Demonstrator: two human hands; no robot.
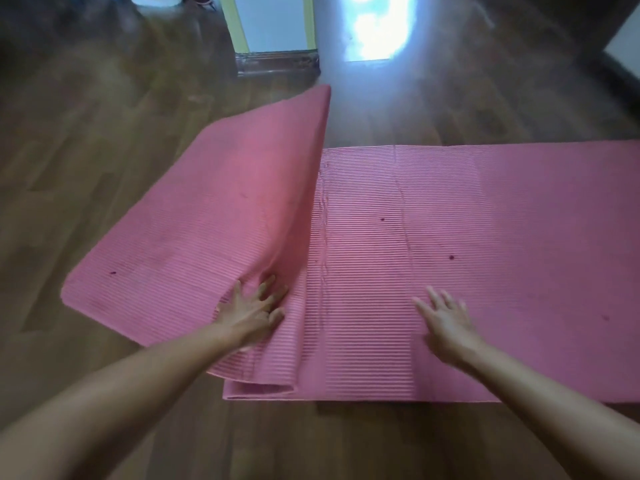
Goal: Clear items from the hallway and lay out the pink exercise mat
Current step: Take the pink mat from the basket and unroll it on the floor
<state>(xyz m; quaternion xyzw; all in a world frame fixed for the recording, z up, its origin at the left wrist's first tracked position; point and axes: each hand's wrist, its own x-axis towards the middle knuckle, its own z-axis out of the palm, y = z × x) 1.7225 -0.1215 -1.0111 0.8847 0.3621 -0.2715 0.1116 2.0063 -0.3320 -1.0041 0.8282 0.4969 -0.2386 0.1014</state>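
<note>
Mat is lying on the floor under both hands and running out past the right hand. The part under the left hand is a flap, doubling back at a fold near the wrist and rising at the corner farthest from the hands.

Left hand is pressing on the flap, fingers spread. Right hand is lying palm-down on the flat section, fingers spread; whether it is bearing weight cannot be told.

Probable faults:
- Flap springing back, caused by the left hand lifting before the flap is lying flat.
- Mat sliding on the smooth floor, caused by a sideways push without the right hand anchoring it.
- Crease setting along the fold between the hands.
</note>
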